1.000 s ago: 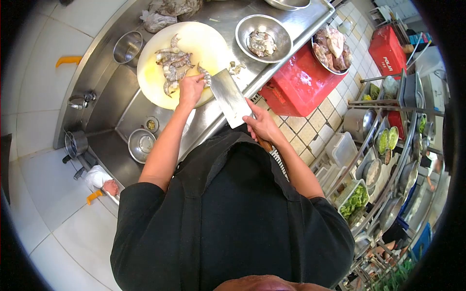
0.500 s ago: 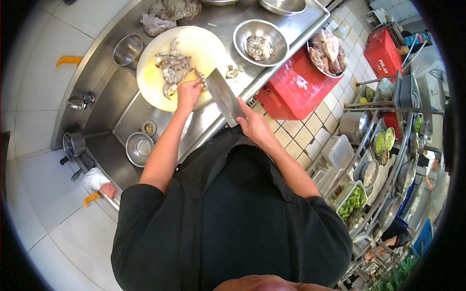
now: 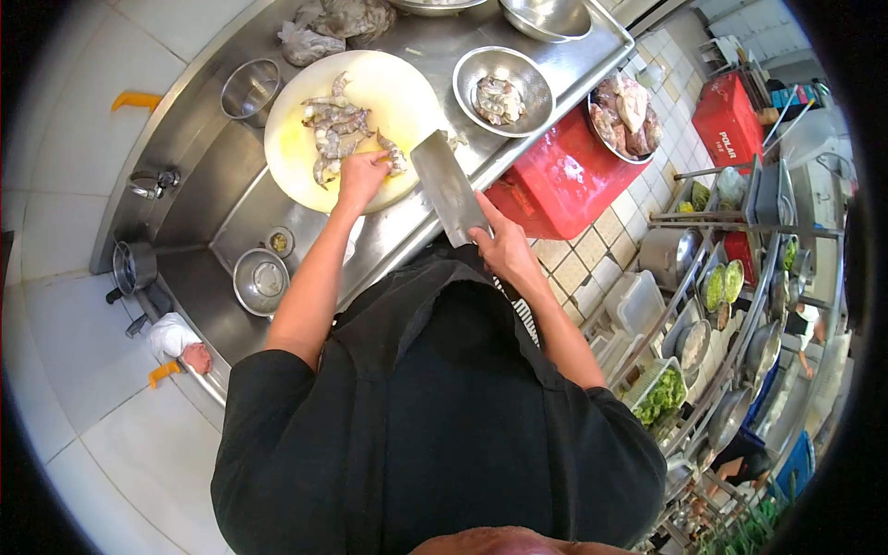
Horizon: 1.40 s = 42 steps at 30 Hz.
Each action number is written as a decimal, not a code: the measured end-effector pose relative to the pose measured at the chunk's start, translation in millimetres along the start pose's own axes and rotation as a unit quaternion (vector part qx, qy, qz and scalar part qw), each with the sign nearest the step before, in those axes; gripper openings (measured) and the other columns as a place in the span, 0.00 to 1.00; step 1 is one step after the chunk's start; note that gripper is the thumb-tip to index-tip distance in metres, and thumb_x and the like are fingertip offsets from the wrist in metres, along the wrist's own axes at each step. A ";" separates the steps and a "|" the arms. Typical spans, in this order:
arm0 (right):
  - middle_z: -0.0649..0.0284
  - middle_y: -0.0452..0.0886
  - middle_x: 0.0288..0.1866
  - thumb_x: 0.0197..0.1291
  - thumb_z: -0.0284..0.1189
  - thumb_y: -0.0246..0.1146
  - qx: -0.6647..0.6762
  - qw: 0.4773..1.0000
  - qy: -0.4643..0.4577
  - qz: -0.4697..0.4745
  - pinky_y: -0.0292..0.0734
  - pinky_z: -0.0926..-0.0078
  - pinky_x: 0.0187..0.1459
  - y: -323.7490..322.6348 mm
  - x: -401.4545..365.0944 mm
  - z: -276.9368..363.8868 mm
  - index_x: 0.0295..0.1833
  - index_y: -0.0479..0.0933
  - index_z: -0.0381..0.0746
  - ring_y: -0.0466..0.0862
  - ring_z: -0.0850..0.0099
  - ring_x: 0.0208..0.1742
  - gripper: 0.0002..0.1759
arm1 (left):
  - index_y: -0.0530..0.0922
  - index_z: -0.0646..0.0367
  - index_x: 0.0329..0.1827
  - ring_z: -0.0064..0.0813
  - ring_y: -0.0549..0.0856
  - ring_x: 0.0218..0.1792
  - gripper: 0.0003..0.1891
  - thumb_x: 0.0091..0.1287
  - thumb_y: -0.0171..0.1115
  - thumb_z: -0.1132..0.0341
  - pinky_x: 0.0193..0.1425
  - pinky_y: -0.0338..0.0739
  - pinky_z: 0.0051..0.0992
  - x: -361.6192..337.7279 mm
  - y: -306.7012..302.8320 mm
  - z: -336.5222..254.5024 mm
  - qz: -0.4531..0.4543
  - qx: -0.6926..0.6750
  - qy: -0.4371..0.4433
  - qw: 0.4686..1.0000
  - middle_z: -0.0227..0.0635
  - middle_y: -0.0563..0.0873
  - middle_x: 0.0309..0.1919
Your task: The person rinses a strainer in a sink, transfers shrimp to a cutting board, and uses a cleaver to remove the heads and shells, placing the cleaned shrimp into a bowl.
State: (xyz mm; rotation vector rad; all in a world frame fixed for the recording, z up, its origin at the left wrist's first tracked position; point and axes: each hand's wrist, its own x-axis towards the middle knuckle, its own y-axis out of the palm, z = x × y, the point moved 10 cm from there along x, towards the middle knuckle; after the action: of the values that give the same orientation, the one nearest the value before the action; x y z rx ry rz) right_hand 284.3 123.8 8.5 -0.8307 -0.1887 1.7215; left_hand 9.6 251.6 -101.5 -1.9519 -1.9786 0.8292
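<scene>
Shrimps on a round board, with a strainer bowl of shrimps near it

The strainer bowl (image 3: 535, 76) stands on the metal counter (image 3: 421, 35) and contains a small pile of shrimps. Near it, a wide bowl (image 3: 652, 155) with raw meat (image 3: 624, 111) rests on the red box (image 3: 564, 180). In the sink (image 3: 208, 196), a small dish (image 3: 290, 248) has yellowish pieces in it, just beside a metal bowl (image 3: 242, 289).

On the cutting board (image 3: 407, 79) lies a group of shrimps (image 3: 335, 129), and a single shrimp (image 3: 395, 155) lies apart from them. The left hand (image 3: 363, 178) reaches over the board, its fingers narrow together at this shrimp; I cannot tell if they grip it. The right hand (image 3: 505, 248) holds the cleaver (image 3: 448, 185) with the blade sloping towards the board.
</scene>
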 end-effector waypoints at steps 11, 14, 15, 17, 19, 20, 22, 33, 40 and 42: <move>0.31 0.84 0.51 0.71 0.31 0.62 -0.101 0.991 -0.065 -0.059 0.77 0.47 0.60 -2.0 2.0 -0.1 0.83 0.63 0.45 0.83 0.36 0.58 0.36 | 0.90 0.61 0.32 0.40 0.91 0.32 0.19 0.53 0.75 0.51 0.40 0.83 0.36 2.7 -7.5 -38.1 -0.012 0.134 -0.036 0.990 0.44 0.91 0.28; 0.31 0.84 0.49 0.71 0.30 0.62 -0.089 0.992 -0.061 -0.066 0.77 0.46 0.59 -6.2 -1.0 7.0 0.83 0.63 0.44 0.83 0.35 0.56 0.36 | 0.88 0.60 0.27 0.40 0.89 0.30 0.19 0.50 0.73 0.50 0.39 0.82 0.37 13.1 -1.1 -30.8 0.053 0.147 -0.076 0.985 0.46 0.90 0.26; 0.31 0.84 0.49 0.71 0.30 0.62 -0.083 0.993 -0.056 -0.068 0.77 0.46 0.59 -7.2 -2.2 8.9 0.83 0.63 0.44 0.83 0.34 0.56 0.36 | 0.89 0.60 0.27 0.40 0.89 0.29 0.18 0.51 0.72 0.52 0.38 0.82 0.38 13.5 -1.8 -29.8 0.051 0.134 -0.079 0.987 0.46 0.89 0.25; 0.31 0.84 0.50 0.71 0.30 0.62 -0.066 0.992 -0.081 -0.070 0.78 0.46 0.58 -6.2 -2.8 11.5 0.83 0.64 0.44 0.83 0.33 0.56 0.36 | 0.89 0.60 0.28 0.41 0.89 0.28 0.17 0.51 0.71 0.53 0.38 0.81 0.38 12.6 -1.2 -28.6 0.040 0.124 -0.079 0.988 0.47 0.89 0.25; 0.33 0.85 0.51 0.71 0.29 0.62 -0.065 0.988 -0.112 -0.083 0.79 0.48 0.55 -2.7 -0.8 7.6 0.83 0.64 0.45 0.85 0.36 0.52 0.36 | 0.88 0.60 0.29 0.41 0.89 0.28 0.17 0.51 0.71 0.52 0.38 0.81 0.38 9.0 -3.2 -32.2 0.022 0.133 -0.071 0.988 0.47 0.89 0.26; 0.34 0.86 0.51 0.71 0.30 0.62 -0.071 0.984 -0.131 -0.096 0.81 0.49 0.53 1.5 3.8 -0.6 0.83 0.64 0.46 0.87 0.38 0.48 0.36 | 0.88 0.61 0.30 0.39 0.88 0.27 0.17 0.52 0.71 0.53 0.37 0.81 0.37 8.8 -3.6 -29.2 0.014 0.124 -0.064 0.990 0.46 0.89 0.25; 0.38 0.88 0.51 0.72 0.30 0.63 -0.040 0.994 -0.074 -0.069 0.83 0.53 0.47 1.9 10.0 -4.3 0.84 0.63 0.47 0.89 0.47 0.39 0.36 | 0.88 0.61 0.31 0.34 0.87 0.26 0.16 0.54 0.70 0.54 0.35 0.80 0.34 11.0 -9.2 -21.2 -0.003 0.108 -0.049 0.993 0.43 0.89 0.24; 0.58 0.80 0.28 0.73 0.30 0.62 0.089 0.993 0.072 0.012 0.78 0.67 0.28 12.2 14.6 -22.2 0.86 0.61 0.54 0.78 0.72 0.20 0.38 | 0.88 0.64 0.55 0.23 0.87 0.36 0.17 0.67 0.68 0.64 0.44 0.82 0.26 -4.4 -21.7 -71.5 0.020 -0.260 -0.010 0.965 0.35 0.91 0.41; 0.51 0.85 0.35 0.73 0.29 0.63 0.056 0.998 0.034 0.001 0.80 0.62 0.34 6.4 7.8 -19.5 0.85 0.62 0.48 0.84 0.65 0.26 0.37 | 0.87 0.61 0.58 0.42 0.86 0.55 0.18 0.66 0.68 0.66 0.63 0.80 0.41 47.7 -53.6 -95.0 -0.109 0.283 0.209 0.930 0.43 0.89 0.55; 0.45 0.89 0.40 0.72 0.29 0.63 0.028 0.999 -0.010 -0.030 0.82 0.57 0.41 4.7 4.0 -23.3 0.85 0.63 0.47 0.88 0.56 0.31 0.37 | 0.88 0.59 0.55 0.46 0.84 0.58 0.17 0.64 0.69 0.66 0.63 0.79 0.44 66.0 -65.4 -63.4 -0.087 0.355 0.176 0.914 0.43 0.89 0.55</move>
State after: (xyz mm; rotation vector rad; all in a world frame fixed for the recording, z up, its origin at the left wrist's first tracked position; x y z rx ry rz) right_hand 294.5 119.2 -12.8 -0.7594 -0.1758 1.6717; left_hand -16.0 333.5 -28.8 -1.3580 -1.3474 0.9027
